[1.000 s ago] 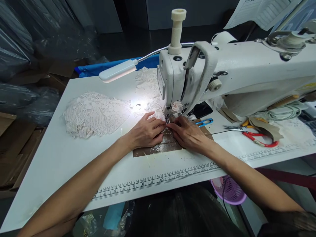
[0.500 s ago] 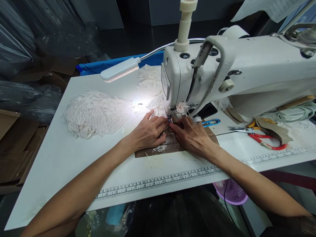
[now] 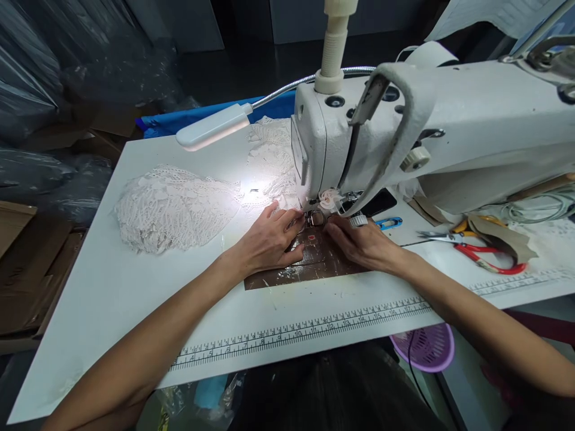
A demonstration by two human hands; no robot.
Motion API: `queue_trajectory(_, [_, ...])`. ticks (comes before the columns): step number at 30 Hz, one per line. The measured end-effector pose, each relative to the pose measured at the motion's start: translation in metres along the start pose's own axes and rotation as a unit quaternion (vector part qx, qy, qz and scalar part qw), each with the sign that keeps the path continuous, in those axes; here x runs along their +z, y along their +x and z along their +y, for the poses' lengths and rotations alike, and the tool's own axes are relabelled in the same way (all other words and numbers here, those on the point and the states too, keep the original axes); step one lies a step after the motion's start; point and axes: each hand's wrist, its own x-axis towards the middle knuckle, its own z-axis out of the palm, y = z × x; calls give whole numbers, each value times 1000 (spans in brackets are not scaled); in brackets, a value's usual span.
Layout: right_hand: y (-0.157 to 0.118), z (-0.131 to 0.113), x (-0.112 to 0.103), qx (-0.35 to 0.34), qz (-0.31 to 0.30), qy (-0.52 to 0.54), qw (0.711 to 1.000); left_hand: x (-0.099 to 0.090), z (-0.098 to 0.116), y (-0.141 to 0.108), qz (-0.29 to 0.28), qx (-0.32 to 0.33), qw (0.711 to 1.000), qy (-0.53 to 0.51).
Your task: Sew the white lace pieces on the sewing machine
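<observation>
My left hand [image 3: 269,239] lies beside the presser foot [image 3: 314,218] of the white sewing machine [image 3: 359,131]. Its fingertips rest on white lace fabric [image 3: 272,155], and the thumb stands apart over a brown shiny sheet [image 3: 309,260]. On the other side of the foot is my right hand [image 3: 363,239], its fingers curled together behind the thumb; whatever they pinch is hidden. A pale fabric rosette [image 3: 330,199] shows by the needle area, just above the right fingers.
Bunched lace [image 3: 171,209] sits left on the white table [image 3: 135,311], under a lamp [image 3: 213,127]. At right are a blue thread snipper [image 3: 389,223], red-handled scissors [image 3: 489,257] and a dark phone [image 3: 380,203]. A printed ruler [image 3: 296,335] runs along the front edge; a purple basket [image 3: 424,350] is below.
My right hand has drawn back to the right from the presser foot, baring more of the brown sheet. My left hand stays nearly in place.
</observation>
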Motion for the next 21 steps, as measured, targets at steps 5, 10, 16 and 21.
queue_trajectory(5, [11, 12, -2, 57, -1, 68, 996, 2, -3, 0, 3, 9, 1000, 0])
queue_trajectory(10, [8, 9, 3, 67, 19, 75, 995, 1, -2, 0, 0, 3, 1000, -3])
queue_trajectory(16, [-3, 9, 5, 11, 50, 60, 997, 1, -4, 1, 4, 2, 1000, -7])
queue_trajectory(21, [-7, 12, 9, 13, 102, 55, 993, 2, -6, 1, 14, -1, 1000, -11])
